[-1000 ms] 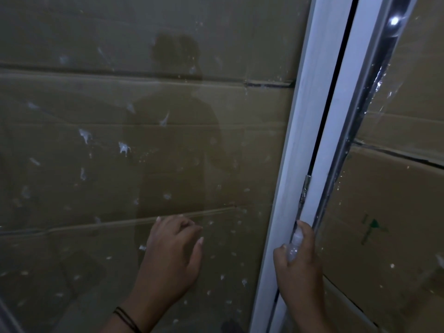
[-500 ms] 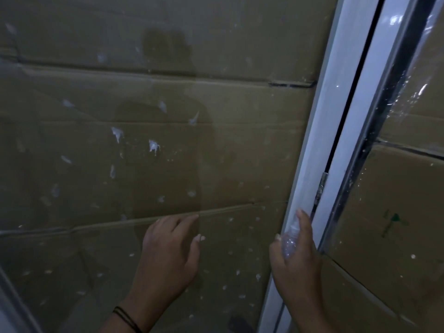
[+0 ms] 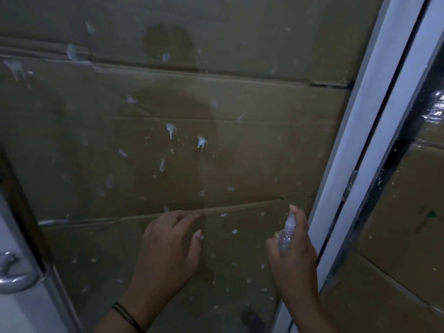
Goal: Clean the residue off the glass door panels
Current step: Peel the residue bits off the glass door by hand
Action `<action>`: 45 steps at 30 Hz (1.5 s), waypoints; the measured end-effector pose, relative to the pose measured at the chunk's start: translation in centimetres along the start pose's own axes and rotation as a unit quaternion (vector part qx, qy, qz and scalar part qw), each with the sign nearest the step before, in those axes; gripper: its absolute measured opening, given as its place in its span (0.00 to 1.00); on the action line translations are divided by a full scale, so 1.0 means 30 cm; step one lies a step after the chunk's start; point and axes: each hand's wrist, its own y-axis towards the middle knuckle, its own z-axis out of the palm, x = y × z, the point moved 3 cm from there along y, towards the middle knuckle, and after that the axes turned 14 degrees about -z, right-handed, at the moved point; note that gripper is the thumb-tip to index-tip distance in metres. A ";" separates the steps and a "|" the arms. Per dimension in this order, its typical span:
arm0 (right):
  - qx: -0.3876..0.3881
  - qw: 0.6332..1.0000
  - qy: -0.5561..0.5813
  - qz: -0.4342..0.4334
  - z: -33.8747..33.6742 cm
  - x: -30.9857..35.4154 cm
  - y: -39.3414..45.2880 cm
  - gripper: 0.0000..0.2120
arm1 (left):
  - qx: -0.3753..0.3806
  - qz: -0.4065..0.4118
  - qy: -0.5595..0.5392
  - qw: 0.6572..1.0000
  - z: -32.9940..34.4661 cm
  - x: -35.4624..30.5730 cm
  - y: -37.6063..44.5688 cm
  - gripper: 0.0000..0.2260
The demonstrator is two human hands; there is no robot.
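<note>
Glass door panel [image 3: 252, 145], dotted with white residue [image 3: 201, 142], fills most of the frame as a person works at its lower part. The fingers [image 3: 295, 213] of the right hand [image 3: 294, 258] are curled around a small clear spray bottle [image 3: 286, 233], the forefinger lying over its white nozzle, which points toward the glass. The bottle sits just left of the white door frame [image 3: 367, 131] that bounds the panel on its right side. The left hand [image 3: 168, 248] rests against the glass to the left of the bottle, its fingers [image 3: 185, 216] bent at the knuckles and grasping nothing, the thumb stretched toward a fleck of residue; whether the fingertips press the glass cannot be told. A thin dark band [image 3: 127, 317] circles the left wrist. White smears and specks spread across the panel above, beside and below both hands, the largest two well above the left hand. Brown cardboard [image 3: 240, 56] shows behind the glass, and a dim reflection of the person lies over it. A silver door handle [image 3: 13, 275] sits at the panel's lower left edge. Right of the white frame, a second glass panel [image 3: 408, 212] with a dark edge strip also has cardboard behind it.
</note>
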 end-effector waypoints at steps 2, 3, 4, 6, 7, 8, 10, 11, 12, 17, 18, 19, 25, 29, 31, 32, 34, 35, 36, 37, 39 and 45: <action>0.000 1.000 -0.007 0.005 0.019 0.012 -0.010 0.27 | -0.003 -0.002 -0.001 1.000 -0.020 0.022 -0.002 0.17; 0.001 1.000 -0.007 0.010 0.026 0.017 -0.014 0.27 | -0.005 -0.002 -0.002 1.000 -0.028 0.031 -0.004 0.17; -0.002 1.000 -0.006 0.015 0.031 0.021 -0.018 0.26 | -0.007 -0.001 -0.003 1.000 -0.035 0.037 -0.007 0.17; -0.015 1.000 -0.006 0.016 0.036 0.037 -0.029 0.26 | -0.006 0.004 -0.002 1.000 -0.045 0.051 -0.013 0.16; -0.022 1.000 -0.009 0.011 0.039 0.047 -0.035 0.26 | -0.004 0.005 -0.004 1.000 -0.049 0.058 -0.017 0.16; -0.027 1.000 -0.012 0.006 0.042 0.058 -0.043 0.27 | -0.002 0.005 -0.006 1.000 -0.054 0.067 -0.020 0.16; -0.026 1.000 -0.006 -0.001 0.052 0.078 -0.058 0.30 | -0.003 0.005 -0.011 1.000 -0.063 0.084 -0.023 0.15; -0.025 1.000 0.001 -0.008 0.059 0.091 -0.063 0.31 | -0.004 0.005 -0.013 1.000 -0.068 0.092 -0.023 0.15; -0.024 1.000 0.007 -0.018 0.064 0.106 -0.069 0.33 | -0.006 0.006 -0.014 1.000 -0.074 0.100 -0.024 0.15; 0.001 0.995 0.027 -0.093 0.106 0.194 -0.092 0.39 | -0.019 0.007 -0.012 1.000 -0.106 0.139 -0.033 0.14; 0.001 0.995 0.027 -0.100 0.119 0.197 -0.094 0.38 | -0.020 0.005 -0.012 1.000 -0.113 0.147 -0.035 0.15; 0.003 0.995 0.027 -0.101 0.135 0.195 -0.096 0.36 | -0.021 0.002 -0.013 1.000 -0.119 0.154 -0.037 0.15; 0.025 0.995 -0.033 -0.093 0.192 0.219 -0.095 0.30 | -0.029 -0.011 -0.010 0.999 -0.155 0.194 -0.051 0.15; 0.024 0.995 -0.029 -0.090 0.207 0.234 -0.099 0.29 | -0.035 -0.014 -0.007 0.999 -0.176 0.222 -0.053 0.14; 0.030 0.995 -0.017 -0.090 0.215 0.236 -0.103 0.28 | -0.035 -0.013 -0.005 0.999 -0.184 0.237 -0.054 0.14; 0.031 0.995 -0.014 -0.093 0.220 0.239 -0.106 0.27 | -0.036 -0.015 -0.007 0.999 -0.187 0.244 -0.055 0.13; 0.025 0.995 -0.004 -0.093 0.231 0.248 -0.113 0.27 | -0.036 -0.018 -0.007 0.999 -0.193 0.259 -0.058 0.13; 0.019 0.996 0.004 -0.092 0.239 0.254 -0.117 0.28 | -0.036 -0.019 -0.006 0.999 -0.195 0.267 -0.059 0.12; 0.012 0.995 0.008 -0.096 0.247 0.260 -0.122 0.30 | -0.037 -0.020 -0.005 0.999 -0.197 0.274 -0.060 0.12; 0.004 0.994 0.010 -0.107 0.257 0.269 -0.126 0.32 | -0.038 -0.022 -0.005 0.999 -0.200 0.280 -0.060 0.12; -0.009 0.991 0.016 -0.129 0.273 0.291 -0.135 0.37 | -0.045 -0.025 -0.004 0.999 -0.210 0.292 -0.061 0.12; -0.009 0.983 0.034 -0.180 0.327 0.359 -0.132 0.40 | -0.066 -0.021 -0.002 0.998 -0.238 0.326 -0.062 0.11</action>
